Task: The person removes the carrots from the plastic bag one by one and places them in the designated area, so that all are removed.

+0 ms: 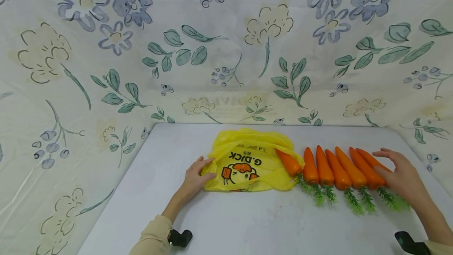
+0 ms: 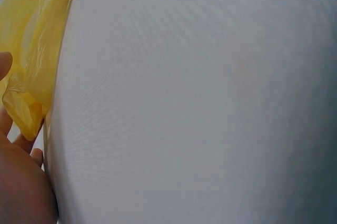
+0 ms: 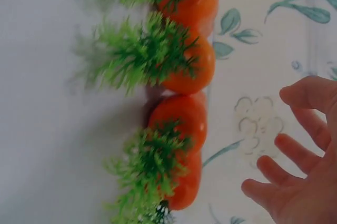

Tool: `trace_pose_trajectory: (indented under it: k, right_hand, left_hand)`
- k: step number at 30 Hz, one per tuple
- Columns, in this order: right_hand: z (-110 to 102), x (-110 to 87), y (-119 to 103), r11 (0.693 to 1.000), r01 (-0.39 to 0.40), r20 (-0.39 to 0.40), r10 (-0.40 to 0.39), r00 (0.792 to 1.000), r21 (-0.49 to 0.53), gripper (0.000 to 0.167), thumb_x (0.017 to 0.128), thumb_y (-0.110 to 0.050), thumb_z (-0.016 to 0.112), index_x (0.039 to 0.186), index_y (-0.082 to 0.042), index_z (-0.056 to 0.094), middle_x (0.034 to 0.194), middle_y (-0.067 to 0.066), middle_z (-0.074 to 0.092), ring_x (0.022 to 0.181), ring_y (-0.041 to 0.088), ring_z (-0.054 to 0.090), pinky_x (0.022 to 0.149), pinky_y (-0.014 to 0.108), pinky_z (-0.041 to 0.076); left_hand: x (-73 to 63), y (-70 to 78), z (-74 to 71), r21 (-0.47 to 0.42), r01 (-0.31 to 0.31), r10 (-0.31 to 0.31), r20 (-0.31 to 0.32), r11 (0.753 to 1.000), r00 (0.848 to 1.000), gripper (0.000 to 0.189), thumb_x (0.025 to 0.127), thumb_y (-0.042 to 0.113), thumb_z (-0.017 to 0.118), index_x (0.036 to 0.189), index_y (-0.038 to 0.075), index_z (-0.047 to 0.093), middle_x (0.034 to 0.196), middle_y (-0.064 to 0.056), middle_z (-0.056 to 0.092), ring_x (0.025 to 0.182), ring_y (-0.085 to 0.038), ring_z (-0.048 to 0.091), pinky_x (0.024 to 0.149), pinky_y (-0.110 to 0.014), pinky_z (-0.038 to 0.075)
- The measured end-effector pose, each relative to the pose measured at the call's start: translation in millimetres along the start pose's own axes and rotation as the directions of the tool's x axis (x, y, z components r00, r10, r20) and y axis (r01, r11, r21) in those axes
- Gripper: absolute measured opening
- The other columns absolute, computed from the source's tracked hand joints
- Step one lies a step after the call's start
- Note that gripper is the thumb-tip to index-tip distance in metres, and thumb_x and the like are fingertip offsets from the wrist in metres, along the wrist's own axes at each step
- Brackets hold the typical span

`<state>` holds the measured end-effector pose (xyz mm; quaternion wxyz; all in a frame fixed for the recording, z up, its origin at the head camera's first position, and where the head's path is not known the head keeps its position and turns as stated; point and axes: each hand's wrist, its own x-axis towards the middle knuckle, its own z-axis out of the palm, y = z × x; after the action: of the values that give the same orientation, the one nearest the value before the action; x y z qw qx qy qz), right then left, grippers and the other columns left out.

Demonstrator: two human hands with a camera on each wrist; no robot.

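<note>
A yellow plastic bag [image 1: 272, 168] with an upside-down "G.DICK" print and a cartoon figure lies flat on the table. At its left edge is my left hand [image 1: 196, 174], thumb and fingers apart, touching the plastic; the left wrist view shows a folded bag corner [image 2: 26, 108] beside the fingers. One orange carrot [image 1: 289, 163] lies partly inside the bag's opening, leafy end out. Several more carrots [image 1: 339, 172] with green tops lie side by side to the right. My right hand [image 1: 403, 174] is over the rightmost one, fingers spread in the right wrist view.
The white table [image 1: 269, 223] reaches back to a hanging cloth [image 1: 226, 66] with flowers and leaves, which also runs down both sides. Green carrot tops [image 3: 142, 56] point toward the near edge. A black wrist mount [image 1: 180, 238] sits at each sleeve.
</note>
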<state>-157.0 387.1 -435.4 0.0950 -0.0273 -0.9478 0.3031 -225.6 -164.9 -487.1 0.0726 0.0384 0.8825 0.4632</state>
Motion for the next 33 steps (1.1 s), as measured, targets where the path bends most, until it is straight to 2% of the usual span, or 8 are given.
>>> trace_pose_trajectory:
  k: [6, 12, 16, 20, 27, 33]
  right_hand:
    - [4, 2.4, -19, 0.998, 0.031, 0.050, -0.034, 0.998, 0.053, 0.042, 0.100, -0.017, 0.053, 0.135, 0.006, 0.048, 0.146, 0.040, 0.030, 0.131, 0.061, 0.024, 0.096, 0.080, 0.025]
    - [14, 3.5, -38, 0.991, 0.113, 0.031, -0.116, 0.993, 0.068, 0.040, 0.098, -0.011, 0.056, 0.132, 0.008, 0.050, 0.143, 0.037, 0.035, 0.127, 0.060, 0.031, 0.096, 0.077, 0.028]
    - [22, 5.2, -52, 0.985, 0.154, 0.055, -0.158, 0.986, 0.076, 0.040, 0.096, -0.009, 0.059, 0.131, 0.007, 0.051, 0.144, 0.036, 0.036, 0.128, 0.058, 0.032, 0.095, 0.076, 0.031]
    - [31, 6.3, -67, 0.981, 0.174, 0.084, -0.182, 0.980, 0.089, 0.040, 0.093, -0.006, 0.062, 0.131, 0.006, 0.053, 0.145, 0.034, 0.038, 0.130, 0.056, 0.033, 0.097, 0.075, 0.032]
    - [47, 7.5, -90, 0.983, 0.151, 0.141, -0.165, 0.976, 0.104, 0.042, 0.093, -0.009, 0.063, 0.132, 0.004, 0.054, 0.148, 0.029, 0.038, 0.134, 0.053, 0.032, 0.102, 0.073, 0.029]
    - [59, 10.3, -100, 0.972, 0.216, 0.134, -0.228, 0.964, 0.096, 0.041, 0.090, -0.004, 0.063, 0.129, 0.002, 0.057, 0.144, 0.028, 0.044, 0.132, 0.050, 0.037, 0.103, 0.071, 0.031]
  left_hand:
    - [-0.5, 0.3, 0.4, 0.006, -0.003, 0.003, -0.004, 1.000, 1.000, 0.057, 0.089, 0.030, 0.065, 0.143, 0.015, 0.053, 0.163, -0.018, 0.021, 0.151, -0.039, 0.011, 0.116, -0.067, 0.002]
    - [0.0, 0.2, 0.5, -0.006, 0.001, -0.001, -0.002, 1.000, 1.000, 0.058, 0.089, 0.030, 0.065, 0.143, 0.015, 0.053, 0.163, -0.017, 0.021, 0.151, -0.038, 0.011, 0.117, -0.065, 0.001]
    - [-0.4, 0.1, -0.3, -0.013, 0.004, -0.004, 0.001, 1.000, 1.000, 0.058, 0.089, 0.029, 0.065, 0.144, 0.014, 0.052, 0.163, -0.017, 0.020, 0.151, -0.039, 0.010, 0.116, -0.066, 0.001]
    - [-0.7, 0.7, -0.8, -0.020, 0.008, -0.008, 0.003, 1.000, 1.000, 0.058, 0.089, 0.030, 0.065, 0.144, 0.014, 0.052, 0.163, -0.017, 0.020, 0.151, -0.039, 0.010, 0.116, -0.067, 0.002]
    - [-0.1, -0.2, -0.9, -0.028, 0.007, -0.007, 0.004, 1.000, 1.000, 0.059, 0.089, 0.031, 0.065, 0.144, 0.015, 0.052, 0.163, -0.017, 0.020, 0.151, -0.039, 0.010, 0.116, -0.067, 0.003]
    - [0.5, -0.3, -0.8, -0.033, 0.008, -0.008, 0.001, 0.999, 1.000, 0.058, 0.089, 0.031, 0.066, 0.144, 0.016, 0.052, 0.163, -0.017, 0.020, 0.151, -0.040, 0.010, 0.116, -0.068, 0.005]
